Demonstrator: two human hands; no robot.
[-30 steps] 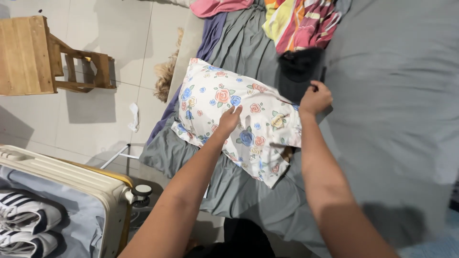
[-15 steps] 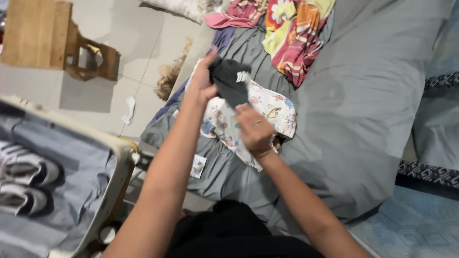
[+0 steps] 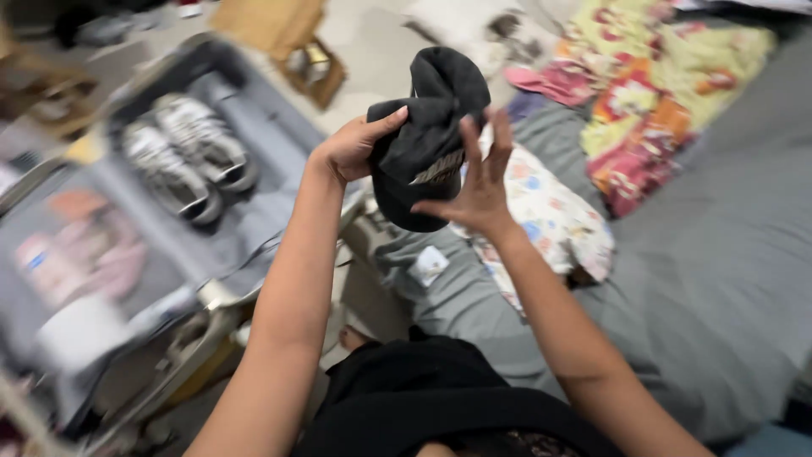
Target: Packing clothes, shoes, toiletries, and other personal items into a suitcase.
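A black cap (image 3: 427, 135) is raised in front of me, folded and bunched, brim pointing down. My left hand (image 3: 351, 148) grips its left side, thumb across the top. The right hand (image 3: 480, 182) presses against the cap's right side with its fingers spread upward. Both hands are above the gap between the bed and an open suitcase (image 3: 127, 254). A floral pillow (image 3: 554, 224) lies on the grey bedsheet (image 3: 719, 254) just behind my right hand.
The open suitcase on the floor at left holds a pair of white sneakers (image 3: 186, 161) and pinkish items (image 3: 85, 262). Colourful clothes (image 3: 668, 93) are heaped at the far end of the bed. A wooden stool (image 3: 292, 38) stands on the tiled floor beyond the suitcase.
The view has swung left toward the suitcase. Both hands have lifted the black cap off the bed and brought it up and leftward; the right hand's fingers have spread against it.
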